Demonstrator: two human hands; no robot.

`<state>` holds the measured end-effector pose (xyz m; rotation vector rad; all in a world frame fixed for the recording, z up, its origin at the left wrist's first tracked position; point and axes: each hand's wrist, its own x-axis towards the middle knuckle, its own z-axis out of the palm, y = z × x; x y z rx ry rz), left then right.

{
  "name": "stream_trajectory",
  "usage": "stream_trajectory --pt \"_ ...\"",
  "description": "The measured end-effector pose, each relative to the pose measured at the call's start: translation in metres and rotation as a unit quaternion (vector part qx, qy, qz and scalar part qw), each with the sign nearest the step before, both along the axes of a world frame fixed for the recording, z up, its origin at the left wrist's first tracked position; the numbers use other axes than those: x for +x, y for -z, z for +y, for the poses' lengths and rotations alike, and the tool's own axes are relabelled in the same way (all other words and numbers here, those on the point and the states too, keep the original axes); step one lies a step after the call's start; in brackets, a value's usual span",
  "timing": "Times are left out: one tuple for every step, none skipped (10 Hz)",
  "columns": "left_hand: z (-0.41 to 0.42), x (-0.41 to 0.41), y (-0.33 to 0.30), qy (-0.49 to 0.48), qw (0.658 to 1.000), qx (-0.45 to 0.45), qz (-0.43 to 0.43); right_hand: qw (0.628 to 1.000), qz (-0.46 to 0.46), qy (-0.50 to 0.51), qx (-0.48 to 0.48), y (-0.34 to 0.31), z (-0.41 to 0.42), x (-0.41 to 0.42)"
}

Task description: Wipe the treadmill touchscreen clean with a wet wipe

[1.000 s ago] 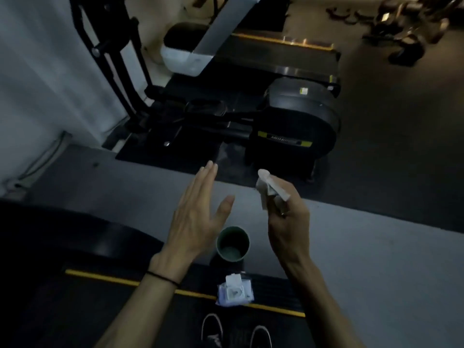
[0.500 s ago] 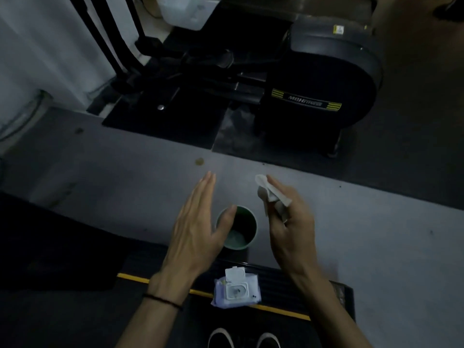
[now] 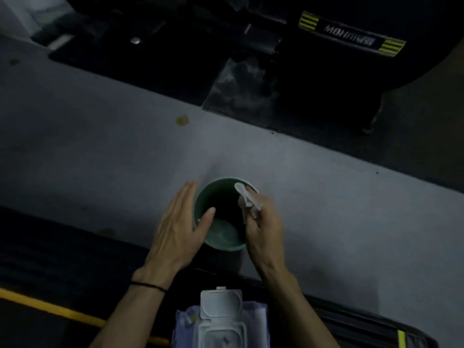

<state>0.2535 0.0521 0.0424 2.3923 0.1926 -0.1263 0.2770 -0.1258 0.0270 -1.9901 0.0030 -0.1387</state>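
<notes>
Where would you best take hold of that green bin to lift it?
Probably by the rim of the green bin, from straight above. It stands upright on the grey floor with its mouth open to the camera, and the left hand and the right hand, which pinches a used wipe, flank its sides.

Wipe pack (image 3: 221, 320) cut by bottom edge; bin (image 3: 221, 237) contents perhaps unreadable.

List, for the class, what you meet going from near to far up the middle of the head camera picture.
Wet wipe pack with its lid open → green bucket between the left hand and right hand → grey floor strip → black exercise machine.
</notes>
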Motion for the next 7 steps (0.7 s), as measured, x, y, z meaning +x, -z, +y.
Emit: stream_trajectory --pt "0.002 -0.007 0.045 -0.002 1.0 0.017 0.012 1.0 0.019 0.001 0.012 0.053 -0.005 -0.008" --pt "0.004 -0.006 0.062 0.009 0.999 0.048 0.017 1.0 0.01 0.012 -0.003 0.074 -0.009 -0.01" --pt "0.009 0.006 0.072 0.02 0.997 0.075 0.022 0.991 0.115 -0.044 -0.048 0.089 -0.01 0.005" --pt "0.014 0.014 0.074 0.034 0.995 0.073 0.065 0.94 0.269 -0.167 -0.126 0.089 -0.017 0.014" --pt "0.016 0.017 0.068 0.046 0.992 0.087 0.076 0.938 0.252 -0.154 -0.18 0.08 -0.026 0.014" --pt "0.012 0.014 0.056 0.042 0.993 0.082 0.075 0.943 0.256 -0.115 -0.181 0.07 -0.036 0.006" --pt "0.006 0.014 0.024 0.056 0.992 0.085 0.077 0.947 0.257 -0.102 -0.165 0.041 -0.04 0.003"
